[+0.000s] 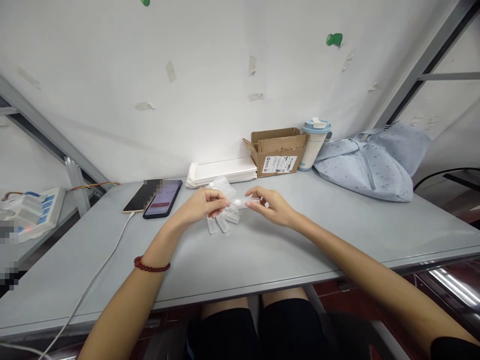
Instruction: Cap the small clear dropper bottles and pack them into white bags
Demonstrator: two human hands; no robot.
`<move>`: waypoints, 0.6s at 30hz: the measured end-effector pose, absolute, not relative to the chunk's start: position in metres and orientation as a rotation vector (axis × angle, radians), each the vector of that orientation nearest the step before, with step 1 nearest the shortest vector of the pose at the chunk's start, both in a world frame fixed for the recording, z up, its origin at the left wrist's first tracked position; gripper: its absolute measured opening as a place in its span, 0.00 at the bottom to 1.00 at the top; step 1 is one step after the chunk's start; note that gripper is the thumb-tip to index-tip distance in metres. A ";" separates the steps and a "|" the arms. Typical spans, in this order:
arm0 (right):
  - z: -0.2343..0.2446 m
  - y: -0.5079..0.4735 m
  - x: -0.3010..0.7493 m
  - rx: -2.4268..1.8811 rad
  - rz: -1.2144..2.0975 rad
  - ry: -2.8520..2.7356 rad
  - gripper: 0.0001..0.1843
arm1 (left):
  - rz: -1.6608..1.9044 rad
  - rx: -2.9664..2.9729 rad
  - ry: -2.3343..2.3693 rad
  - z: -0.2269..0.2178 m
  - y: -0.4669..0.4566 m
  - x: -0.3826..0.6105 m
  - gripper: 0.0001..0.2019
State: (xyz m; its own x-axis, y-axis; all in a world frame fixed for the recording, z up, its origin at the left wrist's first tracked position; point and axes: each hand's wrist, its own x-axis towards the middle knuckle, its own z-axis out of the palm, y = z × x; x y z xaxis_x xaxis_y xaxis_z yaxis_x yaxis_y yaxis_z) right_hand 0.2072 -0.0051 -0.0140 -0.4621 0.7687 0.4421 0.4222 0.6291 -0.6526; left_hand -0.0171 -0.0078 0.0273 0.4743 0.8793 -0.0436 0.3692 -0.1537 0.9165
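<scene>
A person is sitting at a grey table, looking down at both bare hands held just above the tabletop near its middle. The left hand, with a red bead bracelet on its wrist, is curling its fingers and pinching one end of a small clear plastic piece. The right hand is pinching the other end between thumb and fingertips, so the piece is spanning the gap between the hands. A few more clear plastic pieces are lying on the table just below the left hand. Two phones are lying side by side to the left, one trailing a white cable. Along the wall are sitting a stack of white sheets, a cardboard box, a cup with a blue lid and a pale blue cloth bag.
</scene>
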 end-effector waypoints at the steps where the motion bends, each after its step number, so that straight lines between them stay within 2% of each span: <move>1: -0.014 -0.003 0.209 -0.939 0.591 -2.092 0.17 | 0.628 1.734 1.102 0.031 -0.005 -0.024 0.12; 8: -0.020 0.011 0.219 -1.000 0.431 -2.115 0.15 | 0.411 1.756 1.210 0.030 0.013 -0.062 0.13; 18: -0.041 0.038 0.235 -1.126 0.202 -2.189 0.10 | 0.444 1.671 1.373 0.020 0.017 -0.057 0.15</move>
State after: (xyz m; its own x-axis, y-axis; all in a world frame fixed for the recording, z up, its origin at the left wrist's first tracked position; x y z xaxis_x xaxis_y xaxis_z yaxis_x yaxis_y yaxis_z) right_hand 0.2346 0.0383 -0.0411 -0.4123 0.7711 0.4852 0.6694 0.6176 -0.4128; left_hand -0.0567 0.0166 0.0204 0.3189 0.9122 -0.2571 0.5888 0.0219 0.8080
